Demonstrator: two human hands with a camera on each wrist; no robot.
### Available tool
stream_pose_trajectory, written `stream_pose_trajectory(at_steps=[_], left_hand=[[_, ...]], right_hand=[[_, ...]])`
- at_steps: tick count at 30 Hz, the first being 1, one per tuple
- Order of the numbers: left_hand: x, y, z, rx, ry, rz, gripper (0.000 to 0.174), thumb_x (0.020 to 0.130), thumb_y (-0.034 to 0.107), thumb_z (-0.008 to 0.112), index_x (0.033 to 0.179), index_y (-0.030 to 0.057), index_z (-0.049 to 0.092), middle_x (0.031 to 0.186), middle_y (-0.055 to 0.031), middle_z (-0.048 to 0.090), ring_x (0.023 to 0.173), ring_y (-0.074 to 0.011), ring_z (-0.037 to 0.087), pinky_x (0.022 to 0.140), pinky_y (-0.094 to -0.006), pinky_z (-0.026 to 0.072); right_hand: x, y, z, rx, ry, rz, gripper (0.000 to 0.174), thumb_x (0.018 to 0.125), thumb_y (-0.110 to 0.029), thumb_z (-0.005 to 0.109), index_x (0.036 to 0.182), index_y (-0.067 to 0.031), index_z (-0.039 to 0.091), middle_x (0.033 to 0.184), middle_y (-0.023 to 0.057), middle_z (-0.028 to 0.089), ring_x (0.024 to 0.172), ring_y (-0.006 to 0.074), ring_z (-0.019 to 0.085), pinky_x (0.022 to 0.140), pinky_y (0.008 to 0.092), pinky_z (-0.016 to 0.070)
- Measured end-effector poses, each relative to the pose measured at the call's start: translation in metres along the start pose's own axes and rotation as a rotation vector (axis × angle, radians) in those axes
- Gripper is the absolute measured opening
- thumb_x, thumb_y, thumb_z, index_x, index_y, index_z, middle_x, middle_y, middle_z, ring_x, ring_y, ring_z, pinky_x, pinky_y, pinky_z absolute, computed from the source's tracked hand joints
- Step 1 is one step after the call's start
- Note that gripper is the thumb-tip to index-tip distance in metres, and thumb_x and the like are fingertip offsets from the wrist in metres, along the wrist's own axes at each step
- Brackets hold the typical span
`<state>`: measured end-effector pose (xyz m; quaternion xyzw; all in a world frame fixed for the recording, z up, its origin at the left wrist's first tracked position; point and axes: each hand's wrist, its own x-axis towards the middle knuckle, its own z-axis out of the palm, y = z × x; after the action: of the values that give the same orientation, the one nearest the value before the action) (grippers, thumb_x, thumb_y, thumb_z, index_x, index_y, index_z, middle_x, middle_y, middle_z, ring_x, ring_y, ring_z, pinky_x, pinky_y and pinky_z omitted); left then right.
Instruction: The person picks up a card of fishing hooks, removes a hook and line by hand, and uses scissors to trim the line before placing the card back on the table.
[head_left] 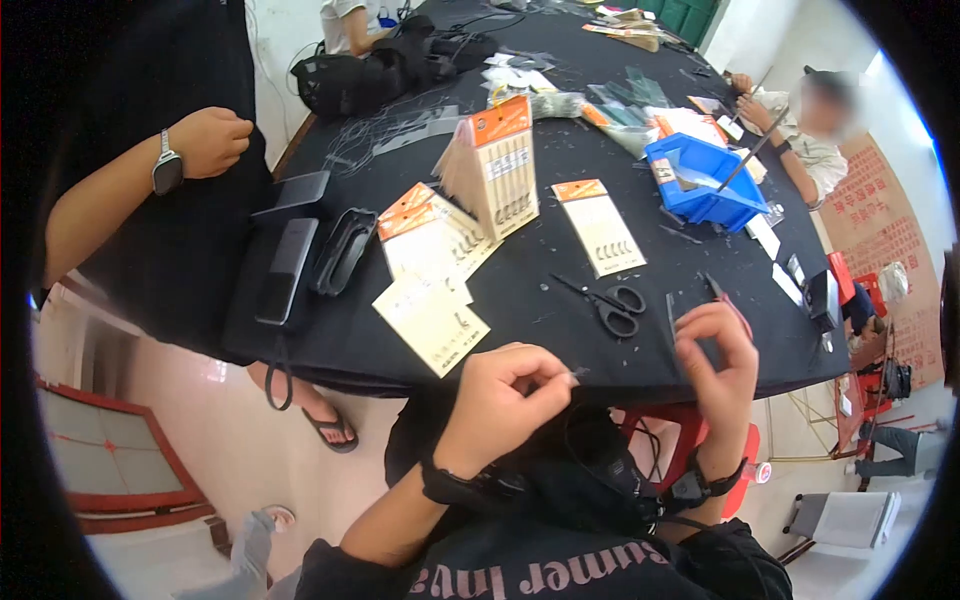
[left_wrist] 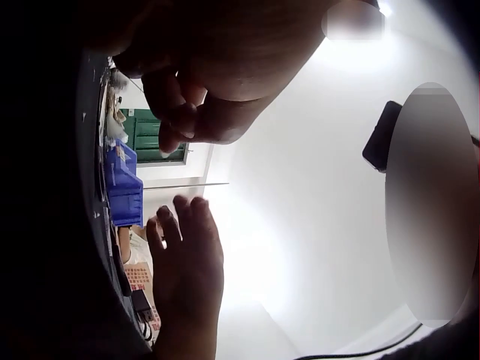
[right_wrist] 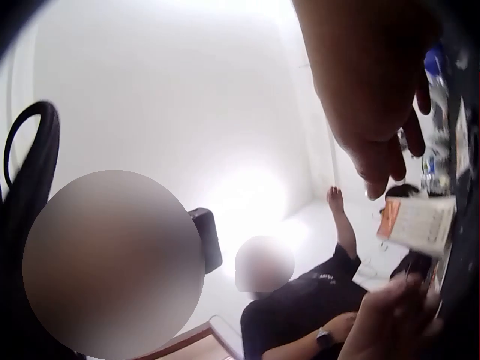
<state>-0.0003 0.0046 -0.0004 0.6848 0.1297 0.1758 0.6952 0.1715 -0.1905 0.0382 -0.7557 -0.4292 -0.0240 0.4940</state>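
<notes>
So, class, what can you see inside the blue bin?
Inside the blue bin are something pale, too unclear to identify, and the lower end of a thin rod. Whatever lies beneath them is covered and cannot be seen.

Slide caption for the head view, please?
Left hand in a pinch, right hand loosely bent, at a black-covered table with scissors and hook cards.

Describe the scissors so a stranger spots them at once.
On the black-covered table, find the blue plastic basket in the head view, then the orange-topped card lying alone to its left. Just below that card lie the scissors, tips pointing left. Two black loop handles set them apart from the red-handled tool beside the right hand.
</notes>
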Motion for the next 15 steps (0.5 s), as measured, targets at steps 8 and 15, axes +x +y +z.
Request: stream_pose_trajectory(at_steps=[8,15], left_hand=[[0.030,0.000,-0.004,-0.151,0.079,0.088,0.008,0.091,0.001,0.064,0.087,-0.0021,0.070,0.075,0.0035,0.062,0.064,0.0001,0.047,0.057,-0.0178,0.0378],[0.036,-0.012,-0.012,-0.211,0.068,0.058,0.009,0.093,0.003,0.064,0.089,-0.0022,0.069,0.078,0.0039,0.061,0.068,-0.0007,0.048,0.060,-0.0179,0.0384]], right_hand=[[-0.001,0.071,-0.062,-0.643,0.077,0.404,0.035,0.071,-0.023,0.086,0.092,-0.0026,0.066,0.094,0.0118,0.057,0.088,0.0264,0.058,0.079,0.0353,0.0479],[-0.001,0.089,-0.071,-0.054,0.027,0.647,0.023,0.087,-0.021,0.071,0.078,-0.0007,0.066,0.089,0.0060,0.064,0.070,0.0113,0.053,0.064,0.0257,0.0428]])
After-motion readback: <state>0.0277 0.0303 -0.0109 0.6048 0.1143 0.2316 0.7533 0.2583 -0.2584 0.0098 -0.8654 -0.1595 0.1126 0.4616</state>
